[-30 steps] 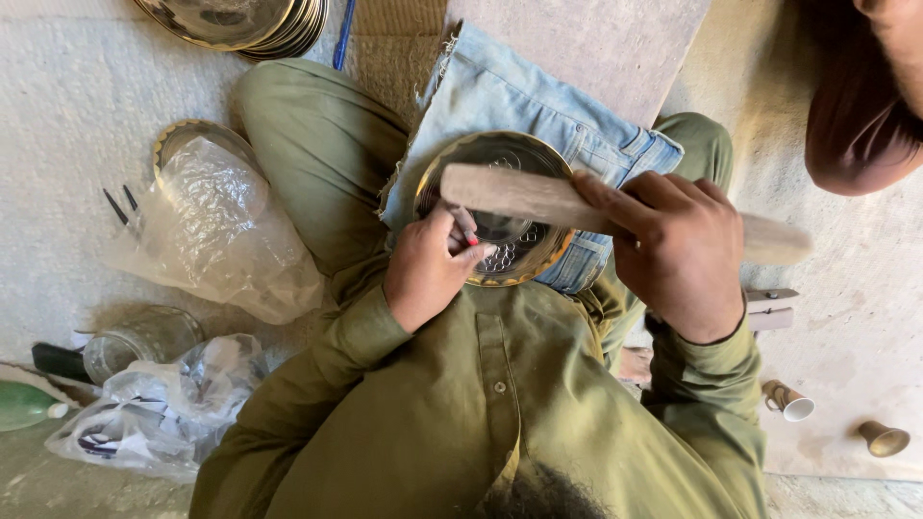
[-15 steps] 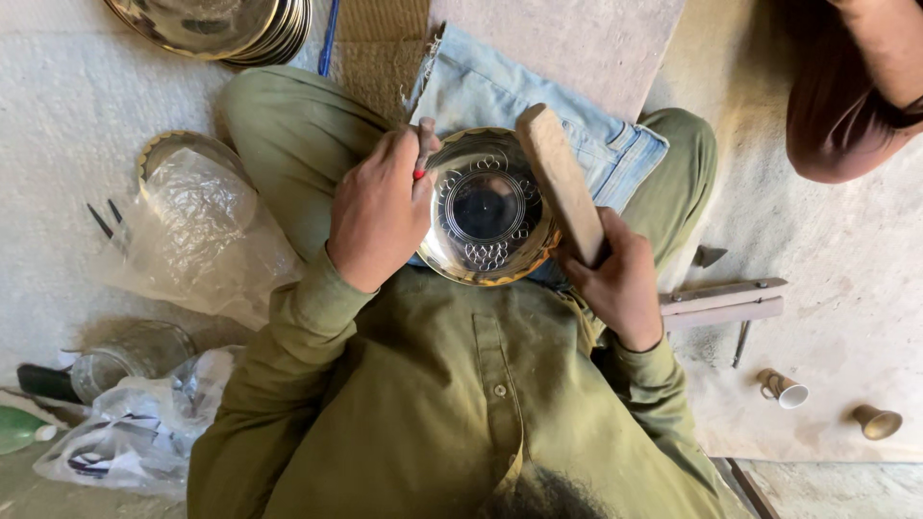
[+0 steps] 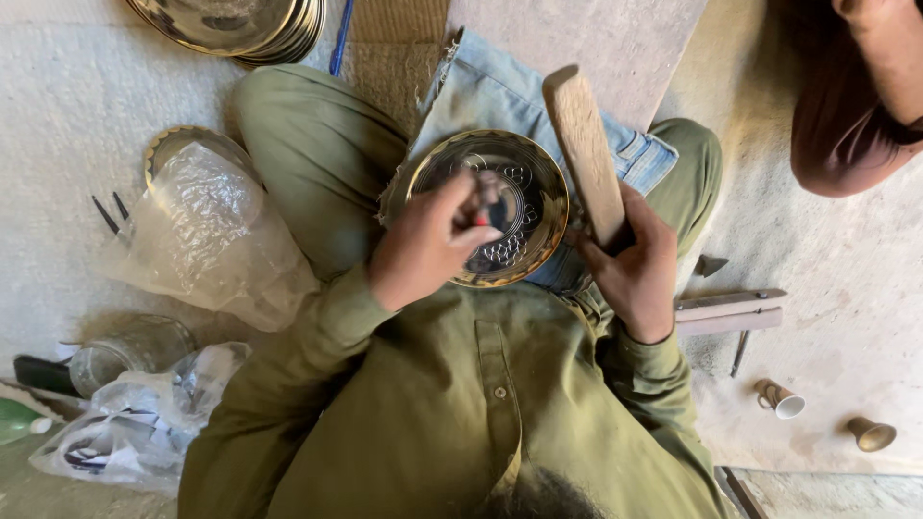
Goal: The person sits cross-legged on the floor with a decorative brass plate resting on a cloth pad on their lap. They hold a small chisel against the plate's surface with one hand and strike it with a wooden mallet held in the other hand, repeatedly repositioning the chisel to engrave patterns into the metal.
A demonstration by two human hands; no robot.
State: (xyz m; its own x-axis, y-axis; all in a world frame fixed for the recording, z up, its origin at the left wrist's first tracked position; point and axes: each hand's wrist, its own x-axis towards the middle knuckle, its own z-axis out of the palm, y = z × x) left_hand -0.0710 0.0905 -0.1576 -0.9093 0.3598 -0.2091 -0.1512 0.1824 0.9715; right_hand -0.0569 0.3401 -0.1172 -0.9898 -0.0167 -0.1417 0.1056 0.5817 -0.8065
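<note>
A round brass plate (image 3: 514, 207) with an engraved, dark-centred face is lying on a piece of blue denim cloth (image 3: 500, 91) spread across the person's lap, directly under and between the two hands. The left hand (image 3: 428, 240) is hovering over the near left part of the plate, its fingers pinched narrowly around a small tool with a red part (image 3: 486, 213) whose tip is pointing down at the plate's centre; whether the tip is touching the metal cannot be told. The right hand (image 3: 635, 264) is sitting just beside the plate's right rim, closed around the lower end of a flat wooden stick (image 3: 585, 154), which is rising upright away from the hand along the plate's edge. Out beyond the left hand a crumpled clear plastic bag (image 3: 207, 240) is resting over another plate, and nearer the body on that side a glass jar (image 3: 130, 348) is standing. Far above the left hand a stack of metal plates (image 3: 240, 24) is lying. Beyond the right hand two small brass cups (image 3: 827, 415) are lying on the floor, and another person's arm (image 3: 865, 86) is showing at the far upper corner
</note>
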